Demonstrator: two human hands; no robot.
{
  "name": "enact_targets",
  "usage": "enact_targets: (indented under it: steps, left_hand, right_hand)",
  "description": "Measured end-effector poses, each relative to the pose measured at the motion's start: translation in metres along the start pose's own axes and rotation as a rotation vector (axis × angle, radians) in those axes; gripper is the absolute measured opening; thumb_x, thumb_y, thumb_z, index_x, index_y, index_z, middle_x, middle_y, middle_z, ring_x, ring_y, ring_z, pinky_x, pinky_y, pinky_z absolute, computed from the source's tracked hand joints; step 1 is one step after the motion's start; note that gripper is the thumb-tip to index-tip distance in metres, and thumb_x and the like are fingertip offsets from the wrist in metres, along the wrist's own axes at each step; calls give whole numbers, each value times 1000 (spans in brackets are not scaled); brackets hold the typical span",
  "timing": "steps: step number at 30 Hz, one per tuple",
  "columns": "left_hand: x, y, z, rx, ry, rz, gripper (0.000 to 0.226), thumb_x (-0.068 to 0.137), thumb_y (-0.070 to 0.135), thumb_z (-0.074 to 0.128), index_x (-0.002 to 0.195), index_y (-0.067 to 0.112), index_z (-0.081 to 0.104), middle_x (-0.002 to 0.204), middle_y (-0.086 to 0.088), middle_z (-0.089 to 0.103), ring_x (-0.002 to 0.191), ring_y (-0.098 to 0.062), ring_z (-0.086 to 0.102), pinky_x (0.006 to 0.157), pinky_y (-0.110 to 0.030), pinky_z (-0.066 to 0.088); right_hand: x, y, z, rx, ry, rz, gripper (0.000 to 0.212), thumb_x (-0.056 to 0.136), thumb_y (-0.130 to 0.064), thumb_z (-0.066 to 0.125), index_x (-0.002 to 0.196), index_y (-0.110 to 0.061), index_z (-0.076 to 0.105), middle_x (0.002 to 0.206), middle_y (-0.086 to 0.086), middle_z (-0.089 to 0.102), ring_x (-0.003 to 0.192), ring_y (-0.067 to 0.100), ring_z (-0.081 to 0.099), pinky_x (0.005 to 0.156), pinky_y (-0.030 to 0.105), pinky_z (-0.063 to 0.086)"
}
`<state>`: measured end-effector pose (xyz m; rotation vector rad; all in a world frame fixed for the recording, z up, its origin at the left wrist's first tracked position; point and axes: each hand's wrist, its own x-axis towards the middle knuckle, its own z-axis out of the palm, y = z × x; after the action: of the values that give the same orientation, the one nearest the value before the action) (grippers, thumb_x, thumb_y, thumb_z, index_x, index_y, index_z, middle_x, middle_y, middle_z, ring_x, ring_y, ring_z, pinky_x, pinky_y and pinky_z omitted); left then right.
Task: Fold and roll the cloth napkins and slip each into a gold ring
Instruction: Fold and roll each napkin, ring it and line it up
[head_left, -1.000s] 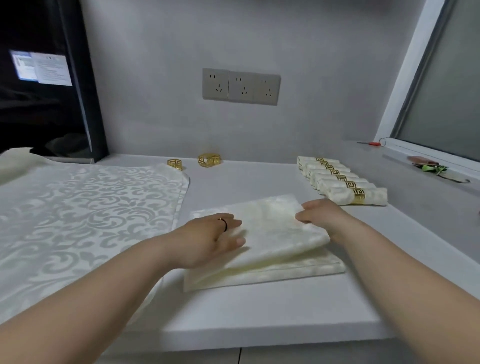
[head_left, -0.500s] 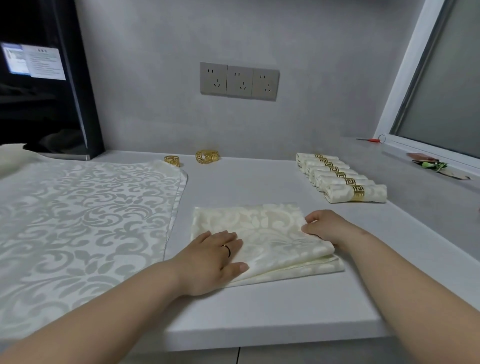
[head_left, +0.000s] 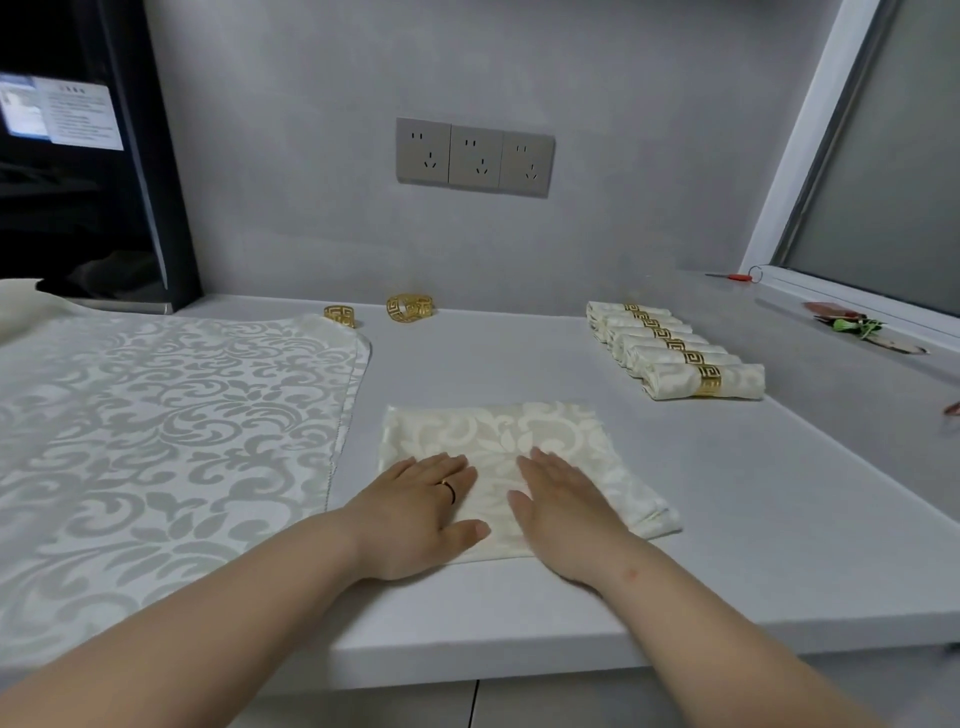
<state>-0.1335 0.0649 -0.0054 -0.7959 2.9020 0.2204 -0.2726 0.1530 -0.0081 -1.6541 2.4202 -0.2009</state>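
Note:
A cream patterned napkin (head_left: 498, 436), folded into a square, lies flat on the white counter (head_left: 753, 519) in front of me. My left hand (head_left: 421, 514) lies flat on its near left part, fingers straight, a thin ring on one finger. My right hand (head_left: 566, 509) presses flat on its near middle, fingers straight. Two gold rings (head_left: 340, 315) (head_left: 409, 307) stand loose at the back near the wall. Several rolled napkins in gold rings (head_left: 675, 351) lie in a row at the back right.
A large patterned cloth (head_left: 156, 431) covers the counter's left side. A black appliance (head_left: 93, 156) stands at the back left. Wall sockets (head_left: 475, 157) are above the counter. A window sill (head_left: 857, 312) at the right holds small items. The counter's front edge runs just below my wrists.
The top half of the napkin came down and now lies flat. My right hand let go of the right edge and moved to the middle, flat beside my left hand.

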Motion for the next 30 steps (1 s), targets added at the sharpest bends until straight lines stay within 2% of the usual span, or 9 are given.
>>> enact_targets:
  steps: [2, 8, 11, 13, 16, 20, 24, 27, 30]
  left_hand:
    - [0, -7, -5, 3, -16, -44, 71, 94, 53, 28, 148, 13, 4, 156, -2, -4, 143, -13, -6, 113, -25, -3]
    - [0, -32, -11, -62, 10, -197, 92, 83, 71, 29, 148, 13, 1, 156, -5, -8, 143, -15, -9, 114, -27, -2]
    - [0, -32, -8, -109, 22, -179, 142, 33, 97, 4, 148, 14, 1, 156, -3, -6, 143, -14, -9, 114, -27, -2]
    - [3, -36, -4, -100, 36, -172, 163, 9, 96, -15, 148, 13, 1, 156, -3, -5, 143, -14, -9, 114, -29, -2]
    - [5, -39, -2, -84, 55, -169, 165, 5, 91, -23, 148, 12, 1, 156, -4, -4, 143, -14, -8, 115, -30, -2]
    - [6, -39, 0, -81, 84, -157, 162, 9, 95, -16, 148, 12, -1, 156, -3, -6, 143, -13, -9, 114, -29, -3]
    - [8, -41, 2, -85, 95, -148, 162, 8, 92, -22, 148, 12, -2, 156, -3, -7, 143, -13, -10, 114, -29, -4]
    - [8, -40, 1, -73, 80, -144, 158, 13, 94, -16, 148, 14, -2, 156, -2, -7, 143, -13, -11, 114, -30, -5]
    - [8, -41, 0, -18, 110, -57, 154, 17, 92, -22, 148, 17, 9, 156, 2, 2, 143, -9, -5, 114, -30, -7]
  right_hand:
    - [-8, 21, -2, -46, -16, 77, 54, 101, -37, 16, 148, -16, 0, 156, 0, -8, 144, 13, -7, 115, 27, -5]
    - [-14, 51, -23, -146, -88, 309, 59, 100, -39, 19, 148, -11, -2, 156, 7, -9, 144, 19, -10, 115, 34, -6]
    - [2, 33, -38, -29, 179, 249, 61, 99, -30, 29, 147, -12, -2, 156, 6, -10, 144, 18, -10, 115, 30, -6]
    - [22, 9, -42, 141, 375, 86, 57, 98, -20, 33, 148, -14, 5, 157, 2, -3, 144, 13, -3, 113, 21, -2]
    - [51, -31, -35, 190, 228, -116, 51, 99, -17, 31, 147, -13, 12, 157, 2, 5, 144, 13, 5, 113, 21, 3]
    - [78, -50, -9, 71, -27, -141, 49, 101, -24, 23, 147, -13, 12, 157, 3, 6, 144, 16, 5, 115, 27, 2]
    - [82, -29, -5, -16, -62, -75, 52, 101, -32, 20, 148, -12, 9, 157, 4, 2, 144, 16, 1, 115, 29, -1]
    - [79, 6, -15, -17, -47, 30, 52, 101, -32, 19, 148, -11, 8, 157, 5, 1, 144, 15, 1, 115, 26, 1]
    - [73, 39, -21, -28, -40, 106, 51, 102, -31, 17, 148, -12, 7, 157, 2, 0, 144, 14, 0, 115, 26, 1]
